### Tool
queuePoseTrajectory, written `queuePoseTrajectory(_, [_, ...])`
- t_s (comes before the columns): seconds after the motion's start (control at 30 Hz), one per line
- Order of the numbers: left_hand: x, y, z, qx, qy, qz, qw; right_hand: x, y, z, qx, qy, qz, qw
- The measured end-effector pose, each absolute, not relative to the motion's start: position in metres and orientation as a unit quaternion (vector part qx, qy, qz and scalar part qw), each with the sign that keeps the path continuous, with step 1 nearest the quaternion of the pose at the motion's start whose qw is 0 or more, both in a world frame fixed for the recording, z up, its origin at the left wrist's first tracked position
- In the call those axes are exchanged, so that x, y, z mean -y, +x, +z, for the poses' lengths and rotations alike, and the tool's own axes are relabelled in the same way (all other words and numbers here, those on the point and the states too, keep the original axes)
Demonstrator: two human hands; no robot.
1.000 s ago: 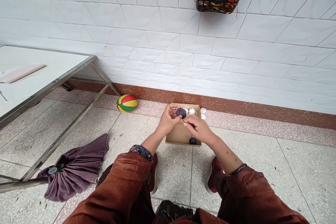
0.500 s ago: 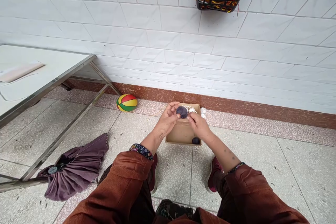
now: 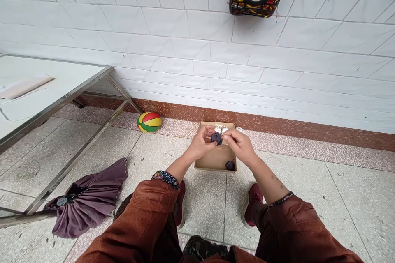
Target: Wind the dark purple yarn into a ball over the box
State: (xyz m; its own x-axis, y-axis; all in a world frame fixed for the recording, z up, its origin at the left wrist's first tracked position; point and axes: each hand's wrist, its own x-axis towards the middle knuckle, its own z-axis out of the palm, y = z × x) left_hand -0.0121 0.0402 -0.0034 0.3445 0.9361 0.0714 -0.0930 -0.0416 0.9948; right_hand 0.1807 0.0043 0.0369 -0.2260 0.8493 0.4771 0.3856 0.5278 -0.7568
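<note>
A small dark purple-grey ball of yarn [image 3: 216, 138] is in the fingers of my left hand [image 3: 201, 144], held above a cardboard box. My right hand [image 3: 240, 145] is pinched at the ball's right side, seemingly on its yarn strand, which is too thin to make out clearly. Below, the open cardboard box [image 3: 212, 161] lies on the floor by the wall. A dark ball of yarn [image 3: 230, 165] rests in its near right corner. White balls of yarn [image 3: 225, 130] show at its far end, partly hidden by my hands.
A striped rubber ball [image 3: 149, 122] lies against the skirting. At the left stands a metal-framed table [image 3: 77, 72], with a folded purple umbrella [image 3: 92, 201] on the floor beside it. A black basket [image 3: 259, 6] hangs on the tiled wall. My shoes [image 3: 253, 205] flank the box.
My left hand has turned the yarn ball and brought it slightly lower and to the right. My right hand has shifted a little right, its fingers still pinched beside the ball.
</note>
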Motion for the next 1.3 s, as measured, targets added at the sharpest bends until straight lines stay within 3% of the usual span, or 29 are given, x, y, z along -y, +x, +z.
queuePoseTrajectory(0.13, [-0.030, -0.009, 0.002, -0.259, 0.584, 0.385, 0.666, -0.017, 0.192, 0.024, 0.680, -0.495, 0.249, 0.480])
queuePoseTrajectory(0.27, [-0.031, -0.010, 0.008, -0.209, 0.506, 0.436, 0.714, -0.022, 0.187, 0.003, 0.683, -0.530, 0.252, 0.436])
queuePoseTrajectory(0.57, [-0.046, -0.016, -0.002, -0.364, 0.419, 0.527, 0.644, 0.002, 0.156, 0.002, 0.821, -0.422, 0.238, 0.302])
queuePoseTrajectory(0.7, [-0.046, -0.016, -0.003, -0.394, 0.483, 0.498, 0.603, 0.005, 0.158, 0.022, 0.822, -0.375, 0.261, 0.339])
queuePoseTrajectory(0.97, [-0.030, -0.008, 0.001, -0.329, 0.580, 0.395, 0.632, -0.011, 0.186, 0.028, 0.699, -0.473, 0.245, 0.477])
queuePoseTrajectory(1.1, [-0.026, -0.005, 0.005, -0.254, 0.573, 0.381, 0.679, -0.018, 0.190, 0.016, 0.676, -0.512, 0.245, 0.469])
queuePoseTrajectory(1.3, [-0.034, -0.010, 0.010, -0.253, 0.462, 0.487, 0.697, -0.018, 0.177, -0.009, 0.702, -0.545, 0.252, 0.381])
